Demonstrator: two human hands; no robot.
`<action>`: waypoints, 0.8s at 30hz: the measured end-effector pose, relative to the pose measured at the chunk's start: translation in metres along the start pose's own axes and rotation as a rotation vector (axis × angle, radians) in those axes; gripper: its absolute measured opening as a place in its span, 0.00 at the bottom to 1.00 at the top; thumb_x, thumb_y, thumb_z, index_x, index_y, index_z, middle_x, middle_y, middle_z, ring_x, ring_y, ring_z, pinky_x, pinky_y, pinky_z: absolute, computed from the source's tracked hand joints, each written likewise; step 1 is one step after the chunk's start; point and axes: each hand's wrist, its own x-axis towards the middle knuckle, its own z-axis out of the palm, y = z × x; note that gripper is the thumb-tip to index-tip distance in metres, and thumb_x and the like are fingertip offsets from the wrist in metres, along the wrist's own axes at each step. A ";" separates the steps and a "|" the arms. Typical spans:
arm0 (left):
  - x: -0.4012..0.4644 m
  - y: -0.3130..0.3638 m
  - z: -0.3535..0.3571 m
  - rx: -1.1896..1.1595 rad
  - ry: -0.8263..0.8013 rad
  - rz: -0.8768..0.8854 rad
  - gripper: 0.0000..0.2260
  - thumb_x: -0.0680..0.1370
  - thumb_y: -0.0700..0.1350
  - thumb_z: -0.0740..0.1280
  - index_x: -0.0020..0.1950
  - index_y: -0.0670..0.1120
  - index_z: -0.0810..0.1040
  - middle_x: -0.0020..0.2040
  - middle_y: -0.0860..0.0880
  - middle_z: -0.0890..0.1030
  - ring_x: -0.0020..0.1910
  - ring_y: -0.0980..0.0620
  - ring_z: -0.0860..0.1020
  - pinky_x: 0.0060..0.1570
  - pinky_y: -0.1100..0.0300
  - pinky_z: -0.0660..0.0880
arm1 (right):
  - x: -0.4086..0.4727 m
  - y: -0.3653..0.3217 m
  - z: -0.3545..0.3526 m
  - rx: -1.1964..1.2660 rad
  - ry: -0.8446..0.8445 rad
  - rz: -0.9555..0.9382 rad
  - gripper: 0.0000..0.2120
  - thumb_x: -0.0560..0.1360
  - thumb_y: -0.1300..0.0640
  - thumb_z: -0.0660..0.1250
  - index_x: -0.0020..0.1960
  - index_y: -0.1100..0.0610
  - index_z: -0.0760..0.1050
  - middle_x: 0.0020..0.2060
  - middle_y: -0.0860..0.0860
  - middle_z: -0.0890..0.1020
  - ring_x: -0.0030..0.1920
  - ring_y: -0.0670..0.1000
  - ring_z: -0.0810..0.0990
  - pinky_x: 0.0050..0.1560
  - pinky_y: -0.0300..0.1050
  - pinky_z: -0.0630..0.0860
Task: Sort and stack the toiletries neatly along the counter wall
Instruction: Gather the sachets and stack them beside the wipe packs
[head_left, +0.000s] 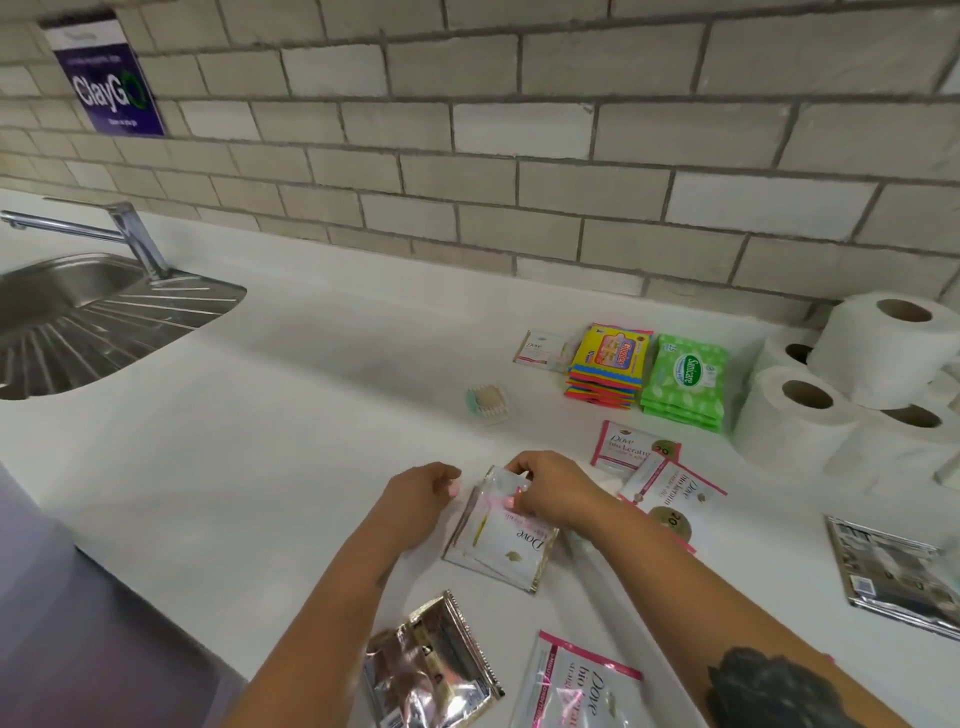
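My right hand (550, 488) pinches the top edge of a small stack of white Dove sachets (506, 545) lying on the white counter (291, 415). My left hand (421, 491) hovers just left of that stack with curled fingers and holds nothing. More pink-edged Dove sachets (654, 473) lie to the right, another one (576, 686) near the front edge beside a crumpled silver sachet (431, 670). Near the wall sit a single Dove sachet (540, 348), a stack of yellow packs (608, 364), a stack of green Sanicare wipes (683, 382) and toilet rolls (852, 384).
A steel sink (88, 322) with a tap (119, 228) takes up the counter's left. A small pack of cotton buds (487, 402) lies mid-counter. Silver foil packets (893, 571) lie at the right edge. A tiled wall (519, 156) runs along the back.
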 end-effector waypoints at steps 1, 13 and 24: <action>-0.003 0.001 -0.001 -0.003 -0.017 -0.037 0.17 0.79 0.49 0.63 0.66 0.46 0.73 0.61 0.47 0.78 0.59 0.48 0.77 0.57 0.62 0.69 | 0.003 -0.002 0.004 -0.047 0.000 0.005 0.16 0.71 0.58 0.70 0.59 0.55 0.75 0.56 0.52 0.78 0.54 0.52 0.76 0.45 0.39 0.69; -0.020 0.012 0.015 0.274 -0.184 -0.077 0.44 0.62 0.51 0.80 0.71 0.43 0.61 0.65 0.45 0.66 0.61 0.49 0.72 0.55 0.60 0.71 | 0.017 -0.011 0.027 -0.404 -0.031 0.244 0.31 0.65 0.43 0.74 0.61 0.55 0.66 0.58 0.52 0.75 0.62 0.56 0.68 0.59 0.49 0.62; -0.020 -0.002 0.001 -0.471 -0.030 -0.126 0.44 0.62 0.40 0.80 0.72 0.42 0.59 0.62 0.43 0.75 0.58 0.45 0.77 0.56 0.54 0.75 | 0.004 -0.008 0.002 0.302 0.013 0.008 0.11 0.66 0.58 0.76 0.40 0.54 0.74 0.39 0.51 0.79 0.40 0.50 0.77 0.43 0.42 0.73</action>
